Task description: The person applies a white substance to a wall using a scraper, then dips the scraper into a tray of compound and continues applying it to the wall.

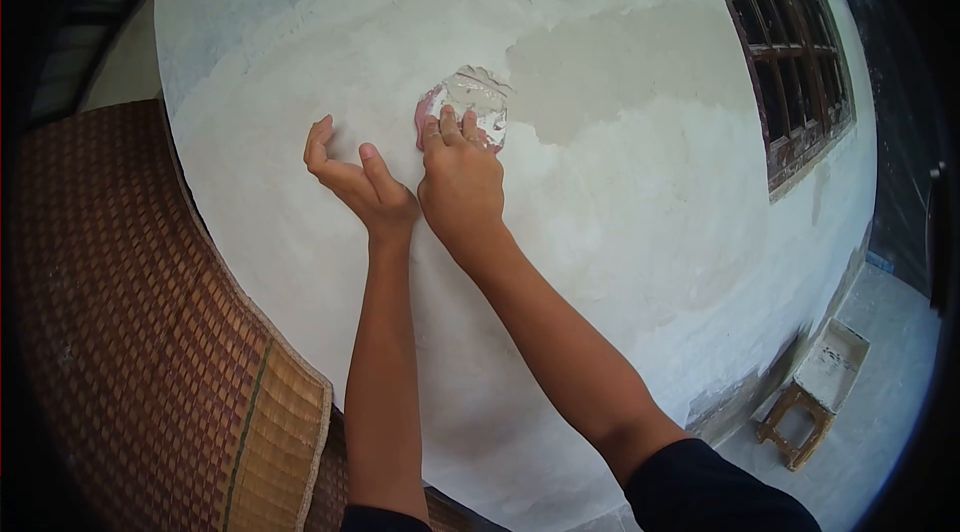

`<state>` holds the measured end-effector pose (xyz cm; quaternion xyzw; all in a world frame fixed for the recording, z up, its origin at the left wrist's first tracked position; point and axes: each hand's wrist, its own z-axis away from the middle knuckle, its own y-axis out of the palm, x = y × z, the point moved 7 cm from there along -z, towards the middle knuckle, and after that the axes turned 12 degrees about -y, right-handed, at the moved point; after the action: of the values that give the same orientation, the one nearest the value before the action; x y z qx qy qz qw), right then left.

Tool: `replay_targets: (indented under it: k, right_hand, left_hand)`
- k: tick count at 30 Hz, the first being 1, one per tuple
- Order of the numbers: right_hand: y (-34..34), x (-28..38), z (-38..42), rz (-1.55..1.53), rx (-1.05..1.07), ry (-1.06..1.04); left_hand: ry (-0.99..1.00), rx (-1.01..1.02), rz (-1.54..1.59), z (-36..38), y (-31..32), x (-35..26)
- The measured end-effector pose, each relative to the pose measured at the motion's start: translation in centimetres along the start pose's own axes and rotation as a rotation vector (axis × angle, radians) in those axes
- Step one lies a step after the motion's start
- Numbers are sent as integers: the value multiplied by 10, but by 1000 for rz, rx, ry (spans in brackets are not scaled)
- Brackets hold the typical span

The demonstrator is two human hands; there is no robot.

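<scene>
Pink spreader [426, 118], loaded with wet paste [478, 92], is being gripped by the right hand [462, 177] against the pale wall [620, 232], while the left hand [375, 192] is being held open and empty alongside. Steady, even pressure is likely being called for.

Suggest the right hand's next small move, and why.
Probably sweep the smeared pink tool rightward: the right hand has it at the wall, pale paste covers much of it, and the grayer patch lies just to its right.
</scene>
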<state>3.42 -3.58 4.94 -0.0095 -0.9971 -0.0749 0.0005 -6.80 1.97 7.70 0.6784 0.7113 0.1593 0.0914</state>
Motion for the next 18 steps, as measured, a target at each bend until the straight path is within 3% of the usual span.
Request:
replay_targets:
  k: [5, 7, 9, 14, 18]
  right_hand:
    - [-24, 12, 21, -122, 13, -53]
    - [-52, 14, 25, -172, -145, -146]
    - [-78, 2, 18, -202, -172, -112]
    - [-113, -75, -37, -438, -321, -16]
    - [-93, -135, -88, -545, -179, 145]
  left_hand:
    - [-7, 20, -40, -1, -3, 3]
    - [33, 39, -52, -2, -1, 1]
    - [50, 63, -91, -1, 3, -1]
    - [130, 203, -380, -1, 23, -23]
    - [220, 359, -448, -3, 54, -35]
